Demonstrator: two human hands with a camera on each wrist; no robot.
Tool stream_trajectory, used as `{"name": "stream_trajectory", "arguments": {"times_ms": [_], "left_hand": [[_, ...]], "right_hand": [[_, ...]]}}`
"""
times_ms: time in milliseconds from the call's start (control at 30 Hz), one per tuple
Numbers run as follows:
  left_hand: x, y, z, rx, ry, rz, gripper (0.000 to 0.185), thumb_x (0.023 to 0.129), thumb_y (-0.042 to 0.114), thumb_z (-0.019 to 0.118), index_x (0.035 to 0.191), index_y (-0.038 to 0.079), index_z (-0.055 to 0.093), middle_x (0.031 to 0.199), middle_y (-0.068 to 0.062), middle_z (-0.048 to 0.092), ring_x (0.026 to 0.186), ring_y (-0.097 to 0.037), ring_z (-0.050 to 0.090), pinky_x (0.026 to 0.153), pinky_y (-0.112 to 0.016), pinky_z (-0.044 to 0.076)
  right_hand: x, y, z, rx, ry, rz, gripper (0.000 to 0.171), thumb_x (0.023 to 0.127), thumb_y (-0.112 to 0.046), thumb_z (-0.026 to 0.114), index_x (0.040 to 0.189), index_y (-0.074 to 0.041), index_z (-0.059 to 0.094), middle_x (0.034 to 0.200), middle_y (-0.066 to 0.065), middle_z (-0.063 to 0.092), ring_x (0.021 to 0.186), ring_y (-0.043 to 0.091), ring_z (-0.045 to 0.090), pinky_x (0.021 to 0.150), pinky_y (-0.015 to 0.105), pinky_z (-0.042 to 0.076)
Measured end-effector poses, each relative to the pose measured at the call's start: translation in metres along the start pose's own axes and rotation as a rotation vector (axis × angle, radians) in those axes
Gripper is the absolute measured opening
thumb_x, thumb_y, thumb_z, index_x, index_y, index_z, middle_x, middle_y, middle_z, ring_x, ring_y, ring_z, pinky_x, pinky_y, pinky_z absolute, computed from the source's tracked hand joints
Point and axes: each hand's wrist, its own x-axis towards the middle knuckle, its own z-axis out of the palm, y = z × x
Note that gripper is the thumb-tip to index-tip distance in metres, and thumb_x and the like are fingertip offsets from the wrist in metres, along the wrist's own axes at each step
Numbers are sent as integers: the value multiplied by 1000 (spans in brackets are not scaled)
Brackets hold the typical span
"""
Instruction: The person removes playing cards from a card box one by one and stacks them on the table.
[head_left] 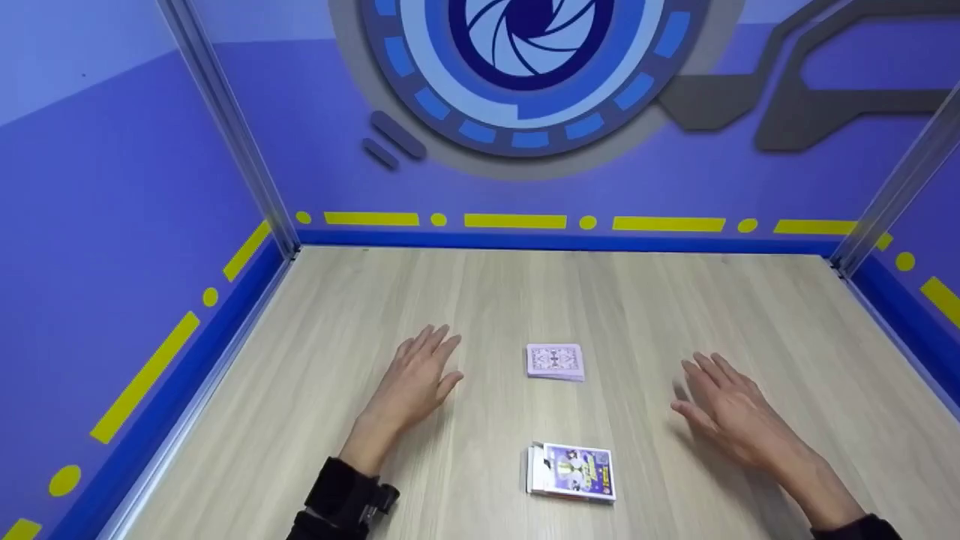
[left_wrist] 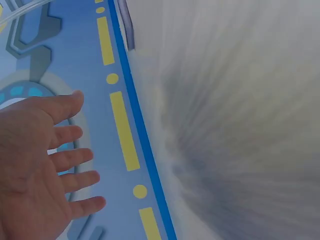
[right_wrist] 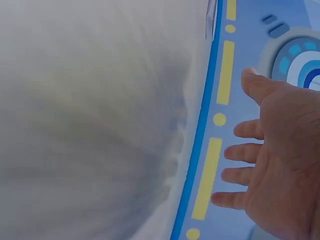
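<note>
A deck of playing cards (head_left: pixel 555 361) with a patterned back lies in a stack near the middle of the table. Closer to the front is a card box (head_left: pixel 576 472) with a colourful printed face, its white flap end toward the left. My left hand (head_left: pixel 416 379) is to the left of the deck, palm down with fingers spread and nothing in it. On the far side, my right hand (head_left: pixel 731 412) is right of the deck, fingers straight and also holding nothing. The left wrist view shows the left palm (left_wrist: pixel 35 165) bare; the right wrist view shows the right palm (right_wrist: pixel 285 160) bare.
The light wood table (head_left: pixel 480 300) meets a blue back wall (head_left: pixel 300 150) with yellow dashes along its foot. Side walls rise at left and right, with metal corner posts (head_left: pixel 225 112). A black strap with a small device (head_left: pixel 345 499) is on the left wrist.
</note>
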Motion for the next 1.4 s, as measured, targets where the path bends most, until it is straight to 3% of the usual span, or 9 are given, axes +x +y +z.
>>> {"name": "stream_trajectory", "arguments": {"times_ms": [233, 467, 967, 1167, 1400], "left_hand": [[0, 22, -1, 5, 74, 129, 39, 100, 24, 69, 135, 6, 64, 135, -14, 64, 129, -31, 58, 107, -47, 45], [-1, 44, -5, -1, 113, 229, 32, 98, 22, 72, 126, 7, 69, 123, -9, 71, 116, -26, 67, 97, -43, 53], [7, 92, 11, 11, -46, 299, 36, 102, 30, 66, 132, 11, 67, 132, -7, 68, 121, -22, 64, 103, -38, 49], [9, 106, 21, 28, -96, 329, 36, 102, 32, 65, 133, 14, 67, 130, -4, 69, 119, -18, 65, 102, -36, 49], [10, 117, 29, 46, -139, 352, 35, 102, 32, 65, 132, 16, 68, 129, -1, 69, 119, -16, 64, 102, -34, 49]], "right_hand": [[0, -28, 4, -57, 43, -89, 59, 101, -41, 66, 138, 4, 58, 142, 26, 55, 132, 46, 49, 105, 67, 38], [2, -58, 10, -89, 56, -116, 64, 93, -50, 73, 136, -3, 64, 135, 16, 62, 126, 39, 56, 101, 64, 43], [-1, -107, 32, -100, 0, -307, 82, 87, -72, 66, 132, -3, 66, 127, 13, 67, 118, 32, 62, 100, 55, 49], [-3, -123, 44, -86, -53, -349, 89, 83, -76, 65, 134, -4, 64, 128, 12, 67, 119, 33, 61, 101, 58, 47], [-5, -133, 53, -142, -20, -426, 88, 79, -80, 66, 128, -7, 66, 117, 5, 66, 106, 23, 60, 91, 49, 52]]}}
